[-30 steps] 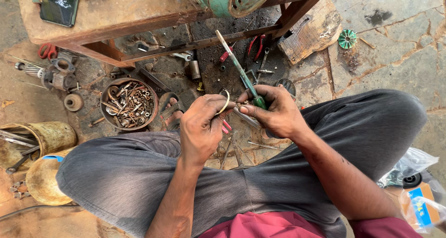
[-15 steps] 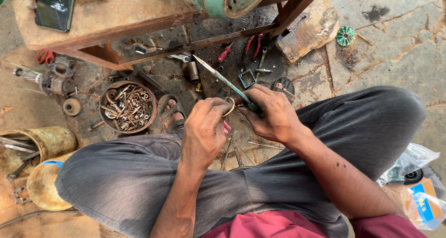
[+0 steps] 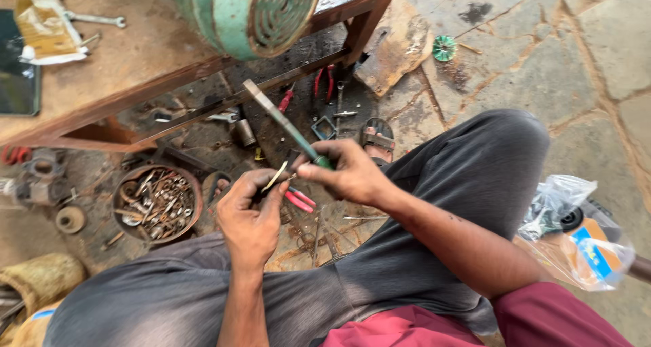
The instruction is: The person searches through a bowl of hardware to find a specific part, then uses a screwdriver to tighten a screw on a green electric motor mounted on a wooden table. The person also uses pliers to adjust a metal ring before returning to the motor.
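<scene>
My left hand [image 3: 249,215] pinches a thin curved metal strip [image 3: 275,177] between thumb and fingers, just above my lap. My right hand [image 3: 344,174] grips a long tool with a green handle and a grey metal blade [image 3: 278,122] that points up and to the left, toward the wooden table. The two hands meet at the fingertips, where the tool's lower end touches the strip. Red-handled pliers [image 3: 298,199] lie on the ground right below the hands. My grey trousers fill the lower frame.
A round bowl [image 3: 194,191] of bolts and metal scraps sits left of my hands. A wooden table [image 3: 122,69] carries a green motor housing [image 3: 244,11] and a spanner. More tools lie under the table. A plastic bag [image 3: 576,232] rests at right on the stone floor.
The long tool has swung further left and lower. Both hands stay together at the strip, and the camera has moved in closer.
</scene>
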